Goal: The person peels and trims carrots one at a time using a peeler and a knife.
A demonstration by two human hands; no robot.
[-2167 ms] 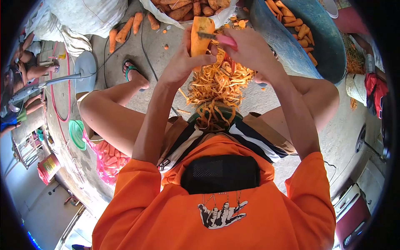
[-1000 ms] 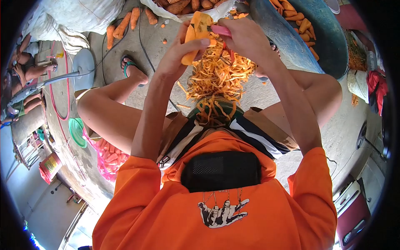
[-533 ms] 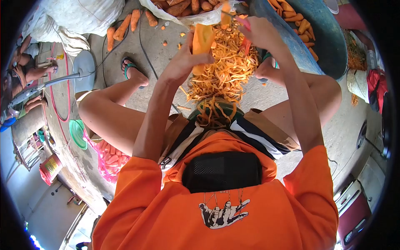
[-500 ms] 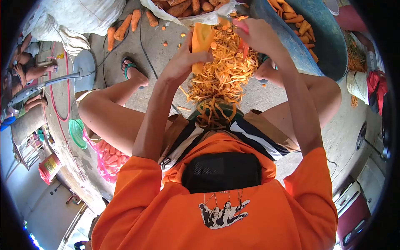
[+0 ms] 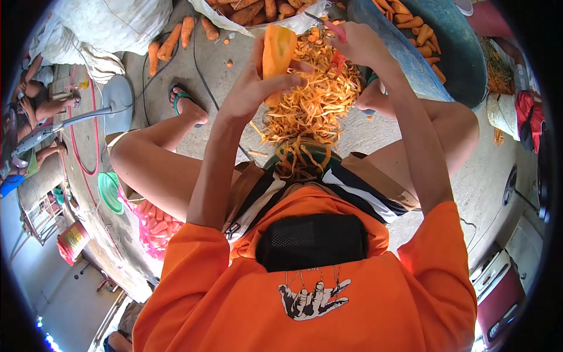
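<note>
Clasping a smooth, stout carrot [image 5: 278, 53] is the left grip [image 5: 253, 89]; the right grip [image 5: 365, 47] holds a pink-handled blade [image 5: 335, 29].

Orange short-sleeved shirt [image 5: 252, 296], printed hand graphic [image 5: 314, 302], striped shorts [image 5: 370, 185], green-strapped sandals [image 5: 183, 96].

We see grey concrete floor [image 5: 494, 154] | pale wall [image 5: 70, 300] at lower left | round-based pedestal stand [image 5: 118, 88] at left | bright light across the floor near that wall
</note>
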